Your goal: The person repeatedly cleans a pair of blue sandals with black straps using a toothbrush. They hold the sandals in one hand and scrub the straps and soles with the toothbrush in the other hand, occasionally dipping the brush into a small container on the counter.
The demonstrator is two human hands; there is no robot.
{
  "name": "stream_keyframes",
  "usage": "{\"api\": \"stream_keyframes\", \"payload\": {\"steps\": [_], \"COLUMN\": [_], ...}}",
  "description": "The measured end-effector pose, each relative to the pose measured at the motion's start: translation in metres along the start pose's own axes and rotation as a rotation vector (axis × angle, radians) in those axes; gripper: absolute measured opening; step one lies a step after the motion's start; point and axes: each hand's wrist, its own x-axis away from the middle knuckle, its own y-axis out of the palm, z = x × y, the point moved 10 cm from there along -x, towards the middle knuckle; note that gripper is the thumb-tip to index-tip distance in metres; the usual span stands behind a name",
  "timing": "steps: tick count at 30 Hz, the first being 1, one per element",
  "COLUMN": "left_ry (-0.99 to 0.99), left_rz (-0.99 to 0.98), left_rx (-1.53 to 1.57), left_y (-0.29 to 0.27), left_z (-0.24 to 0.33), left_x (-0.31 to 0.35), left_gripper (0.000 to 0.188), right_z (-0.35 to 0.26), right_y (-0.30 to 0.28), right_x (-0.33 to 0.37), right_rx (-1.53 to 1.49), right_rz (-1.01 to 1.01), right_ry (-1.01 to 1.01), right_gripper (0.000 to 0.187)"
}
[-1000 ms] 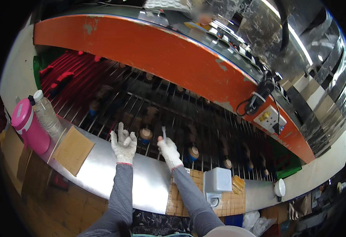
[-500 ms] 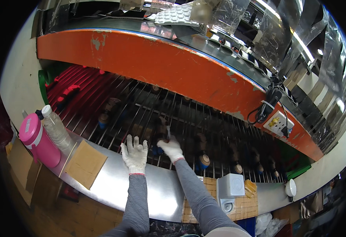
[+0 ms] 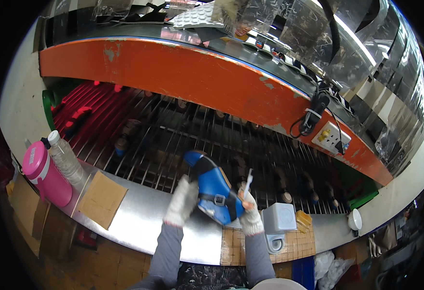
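Observation:
A blue and black shoe (image 3: 211, 183) with a buckled strap is held tilted above the front edge of a rack of metal bars (image 3: 156, 166). My right hand (image 3: 252, 218), in a white knit glove, is closed on the shoe's right end, where a pale tan part shows. A thin white stick-like tool (image 3: 249, 180) rises from the same hand; its exact kind is unclear. Close to the shoe's left side is my gloved left hand (image 3: 183, 200), its fingers smeared by motion, so I cannot tell if it grips the shoe.
Several shoe forms, one (image 3: 286, 196) at right, lie on the bars beneath an orange beam (image 3: 173, 63). On the metal ledge (image 3: 144, 217) are a pink flask (image 3: 50, 176), clear bottle (image 3: 67, 157), cardboard piece (image 3: 102, 200), white dispenser (image 3: 278, 220) and yellow block (image 3: 304, 221). A white cup (image 3: 354, 220) sits far right.
The blue shoe has come up off the bars toward me in my right hand. My left hand, spread over the rack's edge before, has moved right to the shoe's side.

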Motion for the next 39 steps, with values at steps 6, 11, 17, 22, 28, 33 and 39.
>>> {"api": "stream_keyframes", "payload": {"steps": [6,11,17,22,28,33,39], "left_ry": [-0.503,-0.620,-0.103,0.178,0.542,0.713,0.844], "left_rz": [-0.302,-0.105,-0.241,-0.073,-0.057,0.069,0.136], "left_rx": [0.237,0.320,0.309,0.101,-0.032,-0.311,-0.549], "left_y": [0.066,0.062,0.085,0.057,0.062,0.075,0.082], "left_z": [-0.079,-0.109,-0.038,0.010,0.047,0.058,0.058], "left_x": [0.128,0.180,0.156,0.128,0.135,0.145,0.160], "left_gripper": [0.080,0.065,0.097,0.103,0.086,0.060,0.042], "right_z": [-0.044,-0.058,-0.152,-0.160,-0.155,-0.154,-0.147], "right_y": [0.028,0.030,-0.040,-0.084,-0.092,-0.090,-0.088], "right_x": [0.118,0.180,0.247,0.312,0.319,0.294,0.281], "right_rx": [0.071,0.209,1.101,1.443,1.793,1.935,2.016], "right_rz": [-0.048,0.032,0.530,0.870,0.833,0.731,0.624], "right_ry": [0.109,0.153,-0.100,-0.006,-0.010,-0.103,-0.110], "right_gripper": [0.060,0.044,0.011,0.014,0.009,0.014,0.020]}}
